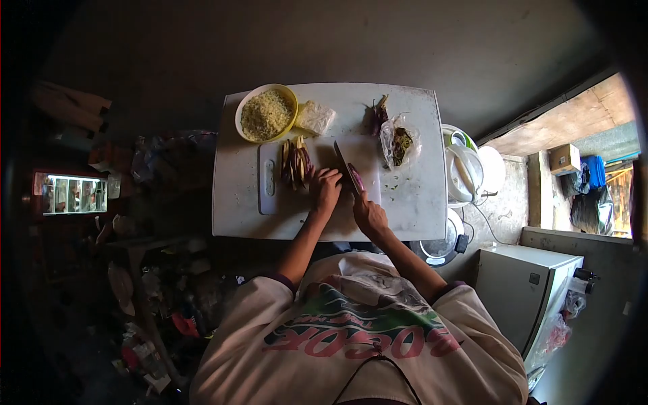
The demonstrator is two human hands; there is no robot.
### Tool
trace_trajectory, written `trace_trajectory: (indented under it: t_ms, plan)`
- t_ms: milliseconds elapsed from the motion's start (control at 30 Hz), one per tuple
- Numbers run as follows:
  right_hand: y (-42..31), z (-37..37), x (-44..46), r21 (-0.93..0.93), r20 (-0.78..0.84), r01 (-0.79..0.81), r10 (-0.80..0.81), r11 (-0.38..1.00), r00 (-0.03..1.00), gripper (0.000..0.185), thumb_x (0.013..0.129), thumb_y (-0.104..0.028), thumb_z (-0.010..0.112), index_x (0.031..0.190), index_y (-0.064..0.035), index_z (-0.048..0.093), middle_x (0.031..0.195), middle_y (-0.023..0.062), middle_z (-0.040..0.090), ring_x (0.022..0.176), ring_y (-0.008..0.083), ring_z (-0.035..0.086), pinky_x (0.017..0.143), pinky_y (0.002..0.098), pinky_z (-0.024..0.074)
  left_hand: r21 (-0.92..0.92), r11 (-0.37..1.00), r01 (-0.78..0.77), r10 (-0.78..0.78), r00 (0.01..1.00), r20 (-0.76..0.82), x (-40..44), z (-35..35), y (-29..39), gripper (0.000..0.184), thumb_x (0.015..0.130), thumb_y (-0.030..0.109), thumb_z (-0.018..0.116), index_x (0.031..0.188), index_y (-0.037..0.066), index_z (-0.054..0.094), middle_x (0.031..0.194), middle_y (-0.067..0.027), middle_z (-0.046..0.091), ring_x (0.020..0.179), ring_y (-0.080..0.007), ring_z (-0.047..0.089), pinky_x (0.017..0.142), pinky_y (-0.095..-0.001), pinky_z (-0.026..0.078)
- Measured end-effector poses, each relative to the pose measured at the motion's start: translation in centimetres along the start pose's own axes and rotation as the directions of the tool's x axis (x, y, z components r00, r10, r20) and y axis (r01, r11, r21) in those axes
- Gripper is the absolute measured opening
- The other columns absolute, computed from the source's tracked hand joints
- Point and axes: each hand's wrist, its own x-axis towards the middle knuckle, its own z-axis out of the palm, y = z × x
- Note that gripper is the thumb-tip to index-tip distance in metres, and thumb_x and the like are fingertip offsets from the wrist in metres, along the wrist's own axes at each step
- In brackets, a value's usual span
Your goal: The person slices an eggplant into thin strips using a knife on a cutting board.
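Note:
A knife (347, 166) is gripped in my right hand (370, 214), its blade pointing away from me over the white cutting board (267, 198). Just right of the blade lies a purple eggplant piece (358, 178). My left hand (327, 189) rests on the board left of the knife, fingers stretched forward and slightly apart; anything under the fingertips is hidden. Beside its fingers, on the board's left half, is a pile of cut purple-and-cream eggplant strips (295, 163).
A yellow bowl (292, 101) of pale chopped food and a plastic-wrapped white block (315, 118) stand at the table's back left. Dark purple eggplants (380, 116) and a clear bag (402, 143) of scraps lie right. A white appliance (464, 169) stands beside the table (418, 209).

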Motion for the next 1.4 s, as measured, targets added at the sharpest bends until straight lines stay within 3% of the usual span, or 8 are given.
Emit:
trace_trajectory:
  t_ms: [267, 400, 500, 567, 667, 767, 1100, 1400]
  plan:
    - [0.1, -2.0, -0.2, -0.036, -0.101, 0.116, -0.119, 0.993, 0.988, 0.021, 0.094, -0.021, 0.049, 0.096, -0.0031, 0.039, 0.055, 0.0227, 0.056, 0.051, 0.0431, 0.059, 0.046, 0.0539, 0.046, -0.038, 0.999, -0.027, 0.027, 1.0, -0.001, -0.3, -0.2, -0.4, 0.026, 0.065, 0.006, 0.077, 0.091, 0.007, 0.073, 0.101, -0.0089, 0.069, 0.102, -0.0247, 0.062, 0.113, -0.0474, 0.027]
    - [-0.5, -2.5, -1.0, -0.057, -0.132, 0.141, -0.148, 0.988, 0.98, 0.019, 0.094, -0.021, 0.048, 0.096, -0.0035, 0.04, 0.055, 0.0224, 0.056, 0.05, 0.0428, 0.058, 0.044, 0.0537, 0.045, 0.031, 0.999, -0.014, 0.017, 0.997, -0.08, -0.8, 0.0, -0.1, 0.017, 0.067, 0.004, 0.073, 0.083, 0.004, 0.071, 0.096, -0.0117, 0.07, 0.098, -0.0276, 0.063, 0.113, -0.0483, 0.026]
    - [-1.2, -2.9, -1.6, -0.034, -0.093, 0.088, -0.091, 0.996, 0.992, 0.019, 0.094, -0.021, 0.047, 0.097, -0.0029, 0.04, 0.054, 0.0224, 0.056, 0.049, 0.0427, 0.058, 0.043, 0.053, 0.0451, -0.008, 0.998, 0.065, -0.064, 0.994, 0.092, -0.5, -0.2, 0.0, 0.028, 0.066, -0.004, 0.065, 0.09, 0.005, 0.073, 0.101, -0.012, 0.07, 0.109, -0.0294, 0.06, 0.113, -0.0468, 0.027]
    - [-1.2, -2.7, -1.9, -0.039, -0.066, 0.072, -0.075, 0.997, 0.995, 0.019, 0.095, -0.021, 0.045, 0.097, -0.0024, 0.041, 0.055, 0.0222, 0.056, 0.05, 0.043, 0.058, 0.045, 0.0534, 0.0458, -0.019, 0.999, -0.033, 0.031, 0.995, -0.09, -0.8, 0.6, -0.5, 0.017, 0.064, -0.004, 0.064, 0.078, 0.003, 0.07, 0.092, -0.0123, 0.069, 0.096, -0.0307, 0.062, 0.113, -0.049, 0.027]
    - [-0.6, -1.8, -2.0, -0.049, -0.12, 0.09, -0.095, 0.995, 0.988, 0.021, 0.095, -0.022, 0.043, 0.099, -0.0014, 0.043, 0.057, 0.0225, 0.058, 0.051, 0.0432, 0.059, 0.047, 0.0541, 0.0467, 0.04, 0.999, -0.023, 0.03, 0.983, -0.183, -1.0, 0.4, 0.1, 0.021, 0.064, -0.005, 0.063, 0.08, 0.004, 0.071, 0.095, -0.0107, 0.069, 0.102, -0.0345, 0.06, 0.112, -0.0493, 0.027]
    - [-0.9, -1.9, -2.0, -0.068, -0.077, 0.059, -0.064, 0.996, 0.995, 0.022, 0.095, -0.022, 0.043, 0.103, -0.0005, 0.044, 0.059, 0.0232, 0.059, 0.054, 0.0435, 0.06, 0.049, 0.0548, 0.0476, 0.031, 0.999, -0.029, 0.03, 0.998, -0.055, -0.8, 0.1, -0.3, 0.024, 0.064, -0.005, 0.062, 0.083, 0.006, 0.073, 0.098, -0.0091, 0.069, 0.109, -0.0393, 0.055, 0.112, -0.0498, 0.027]
    - [-1.3, -2.3, -1.7, -0.028, 0.02, -0.012, 0.013, 1.0, 1.0, 0.026, 0.094, -0.02, 0.043, 0.11, 0.0009, 0.044, 0.061, 0.0241, 0.06, 0.056, 0.044, 0.061, 0.05, 0.0543, 0.0495, 0.021, 0.995, -0.093, 0.095, 0.988, -0.124, -0.6, 0.4, -0.5, 0.021, 0.064, -0.006, 0.06, 0.079, 0.004, 0.071, 0.088, -0.0112, 0.07, 0.095, -0.0306, 0.063, 0.112, -0.0486, 0.027]
    - [-1.0, -1.3, -0.9, -0.061, -0.047, 0.046, -0.049, 0.997, 0.998, 0.028, 0.095, -0.021, 0.044, 0.112, 0.0013, 0.043, 0.062, 0.0234, 0.06, 0.058, 0.0445, 0.061, 0.053, 0.0546, 0.0497, -0.012, 0.994, -0.107, 0.105, 0.988, -0.117, -0.5, 0.5, -0.8, 0.016, 0.063, -0.006, 0.06, 0.074, 0.003, 0.068, 0.085, -0.0119, 0.068, 0.088, -0.03, 0.064, 0.112, -0.05, 0.028]
